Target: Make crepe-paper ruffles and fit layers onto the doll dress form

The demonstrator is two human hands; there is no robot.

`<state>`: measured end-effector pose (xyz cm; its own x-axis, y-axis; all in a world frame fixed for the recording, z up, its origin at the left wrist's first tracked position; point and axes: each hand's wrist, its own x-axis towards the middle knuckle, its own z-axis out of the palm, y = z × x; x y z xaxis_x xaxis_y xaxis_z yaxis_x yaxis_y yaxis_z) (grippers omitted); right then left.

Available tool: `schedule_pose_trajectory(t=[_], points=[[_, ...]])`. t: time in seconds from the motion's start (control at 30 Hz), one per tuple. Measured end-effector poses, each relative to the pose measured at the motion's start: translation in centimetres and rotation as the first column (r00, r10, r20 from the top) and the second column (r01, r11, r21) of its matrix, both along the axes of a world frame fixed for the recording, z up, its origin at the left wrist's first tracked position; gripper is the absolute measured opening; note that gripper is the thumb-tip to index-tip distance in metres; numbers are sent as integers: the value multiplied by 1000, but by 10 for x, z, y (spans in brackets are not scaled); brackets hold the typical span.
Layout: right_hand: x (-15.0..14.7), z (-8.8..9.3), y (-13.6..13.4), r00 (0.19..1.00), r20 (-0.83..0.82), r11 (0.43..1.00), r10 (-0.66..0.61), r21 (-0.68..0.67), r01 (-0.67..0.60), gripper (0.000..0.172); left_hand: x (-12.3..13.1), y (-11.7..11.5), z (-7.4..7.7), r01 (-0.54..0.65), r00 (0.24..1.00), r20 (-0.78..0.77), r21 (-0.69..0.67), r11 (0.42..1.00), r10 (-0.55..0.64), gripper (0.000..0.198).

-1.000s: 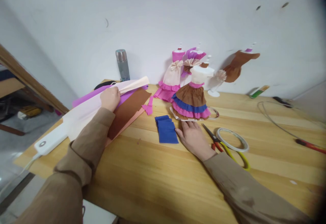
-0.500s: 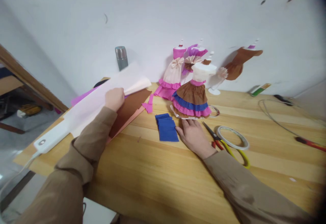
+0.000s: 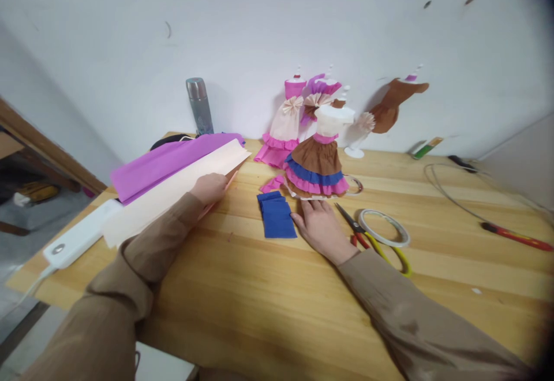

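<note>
My left hand is closed at the right edge of a stack of crepe paper; its fingertips are hidden. The cream sheet lies on top there, with brown and salmon edges showing beneath. Flat on the table, my right hand has its fingers apart, the tips at the hem of a small dress form with a tiered brown, blue and pink skirt. Beside its thumb is a folded blue crepe strip. Scissors with yellow and red handles lie to its right.
A purple sheet and a white power strip lie at left, a flask behind. More dressed forms stand by the wall. A tape roll, a red-handled tool and a wire are at right.
The raised cream sheet has come down onto the stack, uncovering the purple one. My left hand has moved lower and right. Pink scraps have shifted toward the skirt; my right hand stays by the hem.
</note>
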<state>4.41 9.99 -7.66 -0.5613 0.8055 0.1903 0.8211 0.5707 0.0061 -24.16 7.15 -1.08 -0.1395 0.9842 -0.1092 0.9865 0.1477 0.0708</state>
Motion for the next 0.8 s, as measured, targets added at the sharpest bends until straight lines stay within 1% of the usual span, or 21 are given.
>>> schedule_pose_trajectory(t=[0.03, 0.1, 0.2, 0.3, 0.33, 0.37, 0.4, 0.43, 0.47, 0.5, 0.57, 0.6, 0.67, 0.7, 0.73, 0.8], points=[[0, 0, 0, 1000, 0, 1000, 0, -2, 0, 42, -1, 0, 4, -3, 1000, 31, 23, 1000, 2, 28], [-1, 1, 0, 1000, 0, 1000, -4, -7, 4, 43, -4, -2, 18, -5, 994, 109, 74, 997, -3, 22], [-1, 1, 0, 1000, -3, 1000, -12, -14, 12, 44, -13, -9, 46, -55, 967, 256, 180, 982, 7, 13], [-1, 1, 0, 1000, -8, 1000, -13, -19, 13, 46, -28, -17, 71, -143, 905, 426, 288, 947, 7, 14], [-1, 1, 0, 1000, -9, 1000, -14, -20, 13, 46, -33, -20, 77, -183, 863, 505, 328, 927, -9, 14], [-1, 1, 0, 1000, -11, 1000, -15, -22, 14, 46, -38, -23, 82, -243, 767, 639, 364, 899, -51, 13], [-1, 1, 0, 1000, -12, 1000, -16, -24, 16, 46, -42, -25, 86, -317, 596, 793, 374, 872, -124, 11], [-1, 1, 0, 1000, -13, 999, -18, -27, 17, 46, -46, -28, 89, -374, 418, 887, 364, 853, -196, 10], [-1, 1, 0, 1000, -15, 999, -19, -30, 18, 46, -48, -31, 92, -408, 272, 928, 352, 842, -257, 9], [-1, 1, 0, 1000, -17, 999, -19, -34, 18, 46, -48, -34, 95, -423, 164, 938, 346, 838, -305, 8], [-1, 1, 0, 999, -25, 999, -19, -43, 18, 45, -46, -38, 100, -417, 22, 929, 345, 841, -370, 7], [-1, 1, 0, 999, -31, 999, -20, -47, 18, 45, -43, -40, 101, -418, -74, 915, 332, 846, -396, 7], [-2, 3, 0, 999, -46, 998, -22, -57, 19, 44, -34, -41, 103, -424, -258, 876, 277, 862, -408, 10], [-3, 5, -2, 998, -56, 998, -24, -62, 20, 44, -29, -41, 102, -425, -325, 860, 239, 873, -394, 13], [-3, 8, -3, 997, -66, 998, -28, -66, 24, 45, -23, -41, 101, -423, -363, 855, 204, 883, -371, 16], [-4, 17, -9, 995, -87, 996, -46, -75, 40, 46, -12, -39, 98, -398, -399, 859, 155, 904, -322, 21]])
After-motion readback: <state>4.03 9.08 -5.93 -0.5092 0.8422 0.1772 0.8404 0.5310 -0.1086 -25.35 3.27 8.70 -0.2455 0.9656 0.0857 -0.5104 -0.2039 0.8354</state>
